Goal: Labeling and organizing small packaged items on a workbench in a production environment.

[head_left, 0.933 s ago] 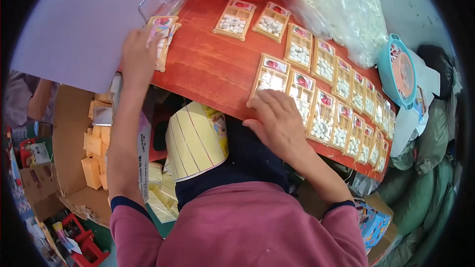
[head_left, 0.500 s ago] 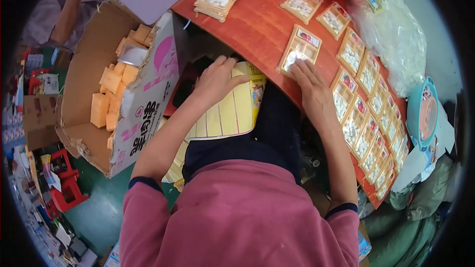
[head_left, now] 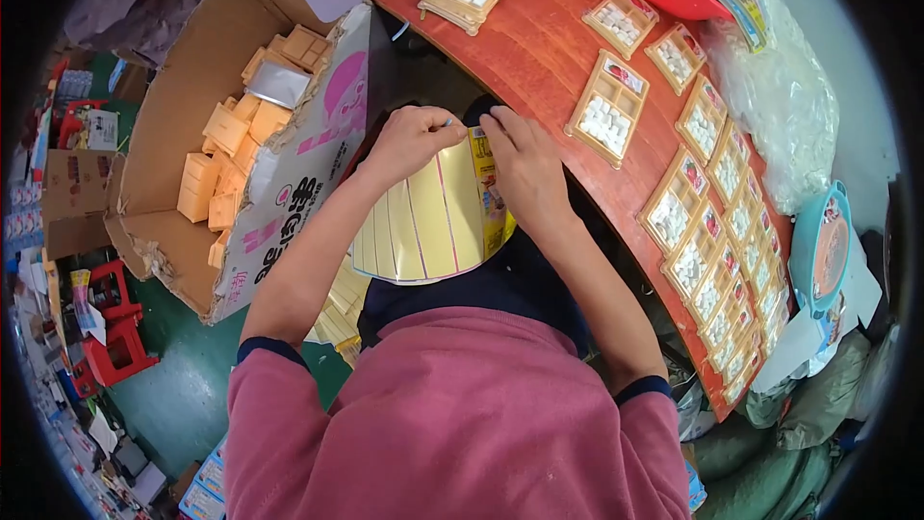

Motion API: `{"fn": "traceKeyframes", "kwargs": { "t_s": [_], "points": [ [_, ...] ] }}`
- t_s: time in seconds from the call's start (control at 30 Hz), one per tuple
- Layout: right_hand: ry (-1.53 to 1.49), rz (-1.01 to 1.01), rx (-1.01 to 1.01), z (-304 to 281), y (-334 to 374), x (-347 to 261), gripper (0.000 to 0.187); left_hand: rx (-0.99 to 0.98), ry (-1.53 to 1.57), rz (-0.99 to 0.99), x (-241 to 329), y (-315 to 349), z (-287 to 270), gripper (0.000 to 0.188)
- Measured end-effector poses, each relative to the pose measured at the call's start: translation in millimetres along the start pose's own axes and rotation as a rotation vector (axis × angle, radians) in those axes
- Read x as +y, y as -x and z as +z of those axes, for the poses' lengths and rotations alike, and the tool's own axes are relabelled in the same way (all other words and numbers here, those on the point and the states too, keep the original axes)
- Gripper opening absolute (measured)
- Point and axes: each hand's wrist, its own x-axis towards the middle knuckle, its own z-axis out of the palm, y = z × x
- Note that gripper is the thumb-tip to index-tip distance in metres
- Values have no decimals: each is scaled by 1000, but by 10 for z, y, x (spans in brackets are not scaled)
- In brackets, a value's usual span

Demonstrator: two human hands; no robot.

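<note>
Beside the red-brown table (head_left: pixel 577 63), the left hand (head_left: pixel 414 144) seems to pinch the top edge of the striped yellow paper sheet (head_left: pixel 438 221), which an uneven pull might crease if the right hand (head_left: pixel 527 169), whose grip I cannot tell, slips.

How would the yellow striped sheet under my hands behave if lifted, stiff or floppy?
The yellow sheet would probably bend fairly easily, since its lower edge bows. It is likely light, as that edge looks thin. Its shiny surface suggests it may be somewhat slippery.
</note>
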Motion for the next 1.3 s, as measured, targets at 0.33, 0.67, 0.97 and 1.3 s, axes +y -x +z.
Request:
{"fn": "traceKeyframes", "kwargs": {
  "t_s": [0.33,0.67,0.97,1.3],
  "points": [
    [61,-220,41,119,86,111,40,-35,111,-53,-87,-35,39,26],
    [-44,-116,-56,-81,276,180,38,95,-230,89,-31,-9,160,25],
    [129,-84,38,166,165,40,35,-5,-3,54,-61,14,72,25],
    [-41,-171,-12,-556,954,-6,22,481,-812,521,2,-45,296,17]
  ]
}}
